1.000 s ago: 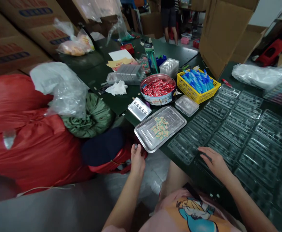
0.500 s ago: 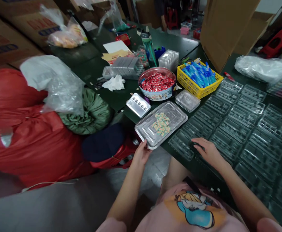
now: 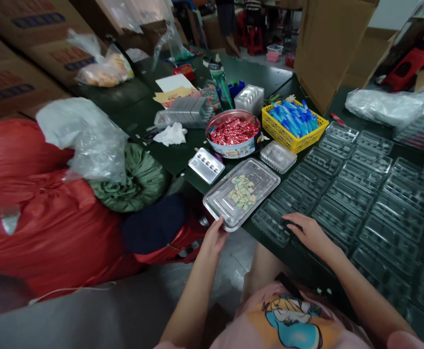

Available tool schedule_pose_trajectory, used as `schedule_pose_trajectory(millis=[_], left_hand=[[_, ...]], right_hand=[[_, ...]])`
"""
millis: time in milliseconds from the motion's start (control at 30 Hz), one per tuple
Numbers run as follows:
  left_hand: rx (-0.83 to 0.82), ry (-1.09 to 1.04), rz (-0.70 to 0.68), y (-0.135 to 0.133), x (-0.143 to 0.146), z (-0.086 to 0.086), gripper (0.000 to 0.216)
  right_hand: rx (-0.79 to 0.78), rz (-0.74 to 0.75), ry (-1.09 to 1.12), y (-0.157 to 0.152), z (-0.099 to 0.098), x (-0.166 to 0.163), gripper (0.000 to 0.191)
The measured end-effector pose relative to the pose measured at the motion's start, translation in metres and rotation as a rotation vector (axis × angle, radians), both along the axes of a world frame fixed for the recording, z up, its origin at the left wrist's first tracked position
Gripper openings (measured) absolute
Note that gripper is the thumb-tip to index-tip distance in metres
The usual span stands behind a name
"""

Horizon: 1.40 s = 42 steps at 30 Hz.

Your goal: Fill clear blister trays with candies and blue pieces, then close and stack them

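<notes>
A silver metal tray juts over the table's front edge. My left hand grips its near corner, thumb on the rim and the other fingers underneath. On the tray lies a loose heap of small pale squares with green edges. My right hand hovers low over the right side of a clear plastic blister tray, the nearest one to the metal tray. Its thumb and forefinger stand slightly apart, with nothing visible between them; whether they touch the plastic I cannot tell.
Rows of clear blister trays cover the right of the dark green table. Behind the metal tray stand a round tin of red packets and a yellow basket of blue items. Red sacks fill the left.
The view has tilted up slightly, so most things sit a little lower in the picture. Both hands keep nearly the same places relative to the trays.
</notes>
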State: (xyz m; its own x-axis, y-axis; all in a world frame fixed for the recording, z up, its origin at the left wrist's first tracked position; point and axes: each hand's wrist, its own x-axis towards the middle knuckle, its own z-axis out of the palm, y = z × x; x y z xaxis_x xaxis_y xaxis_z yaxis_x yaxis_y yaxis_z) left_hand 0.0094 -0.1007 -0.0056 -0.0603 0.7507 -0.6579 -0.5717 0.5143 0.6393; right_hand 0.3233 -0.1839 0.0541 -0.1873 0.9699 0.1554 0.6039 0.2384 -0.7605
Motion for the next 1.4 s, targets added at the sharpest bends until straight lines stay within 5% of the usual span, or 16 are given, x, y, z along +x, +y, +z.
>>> schedule_pose_trajectory(millis=[133, 233, 333, 433, 600, 733, 1033, 1233, 1400], left_hand=[[0.107, 0.051, -0.042, -0.001, -0.003, -0.003, 0.029], [0.216, 0.280, -0.005, -0.004, -0.006, -0.002, 0.048], [0.387, 0.680, 0.118, -0.003, -0.005, 0.008, 0.068], [0.615, 0.886, 0.037, 0.002, 0.007, 0.030, 0.069], [0.817, 0.843, -0.136, 0.014, 0.051, 0.068, 0.051], [0.877, 0.779, -0.240, 0.028, 0.083, 0.079, 0.044], [1.006, 0.707, -0.339, 0.098, 0.148, 0.108, 0.042], [0.988, 0.652, -0.375, 0.097, 0.179, 0.108, 0.039], [0.958, 0.612, -0.356, 0.089, 0.184, 0.104, 0.035]], right_hand=[[0.013, -0.004, 0.008, 0.017, 0.002, 0.014, 0.027], [0.055, -0.154, 0.002, 0.050, 0.009, 0.040, 0.027], [0.123, -0.359, -0.021, 0.104, 0.022, 0.075, 0.031], [0.132, -0.450, -0.069, 0.174, 0.040, 0.107, 0.036], [0.094, -0.576, -0.279, 0.292, 0.060, 0.133, 0.064], [-0.073, -0.650, -0.319, 0.345, 0.058, 0.127, 0.093], [-0.352, -0.717, -0.355, 0.375, 0.052, 0.096, 0.098], [-0.274, -0.748, -0.435, 0.375, 0.048, 0.098, 0.075], [-0.242, -0.696, -0.433, 0.367, 0.046, 0.106, 0.081]])
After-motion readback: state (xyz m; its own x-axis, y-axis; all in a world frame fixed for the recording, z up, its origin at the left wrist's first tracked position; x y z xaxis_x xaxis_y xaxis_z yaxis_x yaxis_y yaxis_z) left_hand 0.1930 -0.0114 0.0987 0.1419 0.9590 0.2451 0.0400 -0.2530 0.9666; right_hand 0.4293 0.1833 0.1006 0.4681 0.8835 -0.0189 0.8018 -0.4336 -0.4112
